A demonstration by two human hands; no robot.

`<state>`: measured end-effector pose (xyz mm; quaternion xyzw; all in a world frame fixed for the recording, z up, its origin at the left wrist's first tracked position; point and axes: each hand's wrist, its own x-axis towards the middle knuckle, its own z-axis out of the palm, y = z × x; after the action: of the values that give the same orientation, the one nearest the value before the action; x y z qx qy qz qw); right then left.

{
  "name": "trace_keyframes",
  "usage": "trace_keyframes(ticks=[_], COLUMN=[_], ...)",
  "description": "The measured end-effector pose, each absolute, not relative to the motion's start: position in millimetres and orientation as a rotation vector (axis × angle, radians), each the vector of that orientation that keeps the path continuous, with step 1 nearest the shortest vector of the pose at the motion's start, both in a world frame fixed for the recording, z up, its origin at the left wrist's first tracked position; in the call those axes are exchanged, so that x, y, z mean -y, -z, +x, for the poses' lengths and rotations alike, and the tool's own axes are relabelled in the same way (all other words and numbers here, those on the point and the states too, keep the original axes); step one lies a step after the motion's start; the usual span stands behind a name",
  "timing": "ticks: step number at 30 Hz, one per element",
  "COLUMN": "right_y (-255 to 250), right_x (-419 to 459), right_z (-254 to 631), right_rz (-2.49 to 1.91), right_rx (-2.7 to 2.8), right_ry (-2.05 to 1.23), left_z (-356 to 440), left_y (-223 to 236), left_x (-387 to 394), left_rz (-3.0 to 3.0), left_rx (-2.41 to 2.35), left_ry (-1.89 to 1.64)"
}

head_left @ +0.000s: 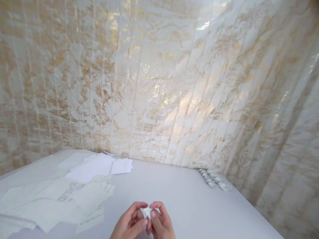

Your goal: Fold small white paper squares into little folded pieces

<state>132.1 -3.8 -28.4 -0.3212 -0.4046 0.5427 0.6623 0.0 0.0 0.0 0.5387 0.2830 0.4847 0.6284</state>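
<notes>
My left hand (131, 223) and my right hand (160, 223) meet at the bottom middle of the view, just above the white table (174, 189). Both pinch a small, crumpled piece of white paper (147, 211) between thumbs and fingertips. The fingers of both hands are curled in around it. Most of the piece is hidden by the fingers.
Several white paper sheets (82, 186), some printed, lie spread over the table's left side. A blister pack of pills (214, 179) lies at the back right corner. A shiny marbled gold-and-white covering (159, 83) hangs on the walls behind and to the right.
</notes>
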Motion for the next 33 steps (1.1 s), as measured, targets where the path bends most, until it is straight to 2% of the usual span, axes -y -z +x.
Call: trace_keyframes(ticks=[16,22,33], right_y=[29.8,30.9,22.1], right_x=[-4.3,-1.1,5.0], right_z=[133.1,138.6,154.9], right_rz=[-0.778,-0.908,-1.074], right_rx=[1.204,1.249,1.451], right_ry=[-1.140,-0.972,-1.029], left_z=[-2.7,-2.4,-2.2], left_y=[-7.0,6.1,8.5], left_x=[-11.4,-13.0,-4.2], left_rz=[1.275,1.307,1.492], left_rx=[-0.640,-0.708,-0.816], left_ry=[-1.065,-1.073,-1.040])
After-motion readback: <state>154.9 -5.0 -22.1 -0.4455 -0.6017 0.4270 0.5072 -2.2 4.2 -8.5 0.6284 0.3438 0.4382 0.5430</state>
